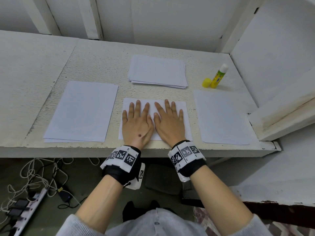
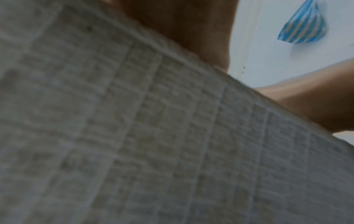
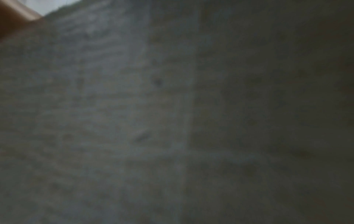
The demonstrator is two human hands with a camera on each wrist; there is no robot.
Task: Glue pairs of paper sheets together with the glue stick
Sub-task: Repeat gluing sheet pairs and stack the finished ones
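Note:
A white paper sheet [image 1: 185, 130] lies at the front middle of the table. My left hand [image 1: 136, 121] and my right hand [image 1: 168, 121] lie flat on it side by side, fingers straight and spread, pressing it down. The glue stick [image 1: 219, 76] stands uncapped at the back right, with its yellow cap [image 1: 206, 82] beside it. A stack of white sheets [image 1: 157, 71] sits behind my hands. Both wrist views are dark and blurred, filled by the table's rough surface.
A pile of sheets [image 1: 81, 111] lies to the left and another [image 1: 223, 116] to the right. The white table [image 1: 34, 82] is walled at the back and right. Cables and a power strip [image 1: 30, 206] lie on the floor below.

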